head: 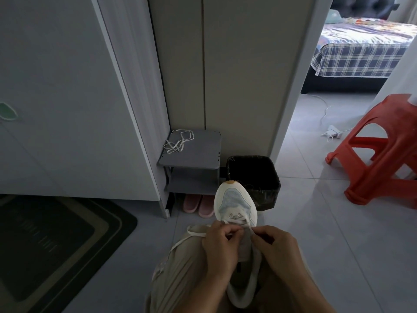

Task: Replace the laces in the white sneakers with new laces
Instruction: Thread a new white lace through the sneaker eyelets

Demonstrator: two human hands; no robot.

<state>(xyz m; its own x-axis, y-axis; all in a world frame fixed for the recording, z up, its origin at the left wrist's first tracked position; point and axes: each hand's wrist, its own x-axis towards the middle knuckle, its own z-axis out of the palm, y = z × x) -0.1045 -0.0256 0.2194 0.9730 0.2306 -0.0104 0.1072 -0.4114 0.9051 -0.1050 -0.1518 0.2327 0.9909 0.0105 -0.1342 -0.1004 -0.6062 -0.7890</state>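
One sneaker [235, 199] lies on your lap, its long axis running straight away from you, toe raised toward the bin [267, 188]. Your left hand [220, 247] and right hand [275, 247] each pinch the lace [195, 233] with curled fingers [225, 230] by the lower eyelets. Draw both ends even, keep the lace flat and untwisted, then cross to the next pair.

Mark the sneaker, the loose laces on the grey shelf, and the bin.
sneaker [235, 199]: head view, mesh toe.
loose laces [179, 143]: head view, middle of the tangle.
bin [268, 195]: head view, front wall.
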